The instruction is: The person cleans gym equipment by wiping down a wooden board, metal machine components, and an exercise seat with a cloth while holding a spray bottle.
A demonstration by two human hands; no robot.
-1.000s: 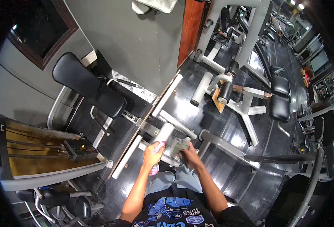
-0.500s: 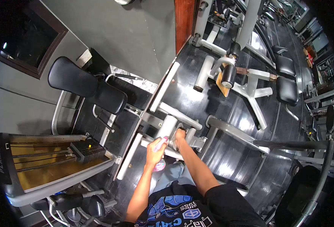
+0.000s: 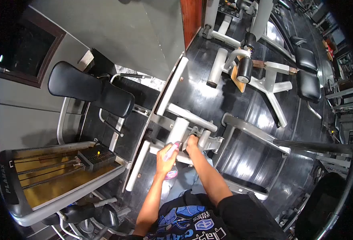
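Note:
A spray bottle point(image 3: 171, 174) with a pink head and clear, pinkish body is in my left hand point(image 3: 165, 160), whose fingers wrap round its neck. Just to the right, my right hand point(image 3: 191, 144) is closed against the pale metal frame point(image 3: 178, 130) of a gym machine. Something greyish shows by its fingers, perhaps a cloth, but I cannot make it out. Both hands are low in front of my body, close to the machine's pale tubes.
A black padded seat point(image 3: 116, 99) and a weight stack point(image 3: 96, 157) are on the left. A curved grey frame point(image 3: 252, 128) stands right of my hands. Farther back are a bench with black pads point(image 3: 307, 85) and roller pads point(image 3: 245, 69). A grey wall point(image 3: 144, 36) rises ahead.
The view has shifted slightly. My left hand still grips the spray bottle, and my right hand remains at the machine's frame with a small change in its pose.

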